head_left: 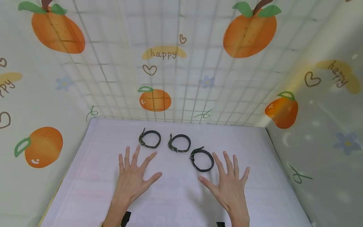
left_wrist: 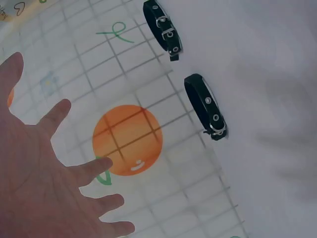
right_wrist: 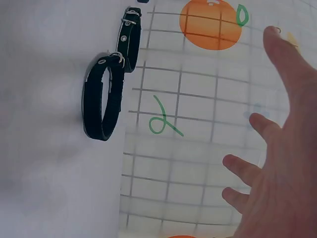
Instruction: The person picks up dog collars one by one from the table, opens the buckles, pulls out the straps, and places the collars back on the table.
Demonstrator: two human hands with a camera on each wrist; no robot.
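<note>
Three black collars with metal buckles lie fastened into rings on the white table. In the head view, the left collar (head_left: pixel 141 140) is farthest left, the middle collar (head_left: pixel 171 146) is beside it, and the right collar (head_left: pixel 193 155) sits nearer the person. My left hand (head_left: pixel 131 179) is spread, palm down, in front of the left collar and holds nothing. Fingers also spread, my right hand (head_left: pixel 229 186) is just to the right of the right collar, its index fingertip close to that band. Eyelets and a buckle show on a collar (left_wrist: pixel 207 106) in the left wrist view.
Behind the table (head_left: pixel 173 195) rises a wire grid covered by a sheet (head_left: pixel 122 63) printed with oranges, hearts and "happy". Similar printed sheets close off the left side (head_left: pixel 17 195) and the right side (head_left: pixel 334 195).
</note>
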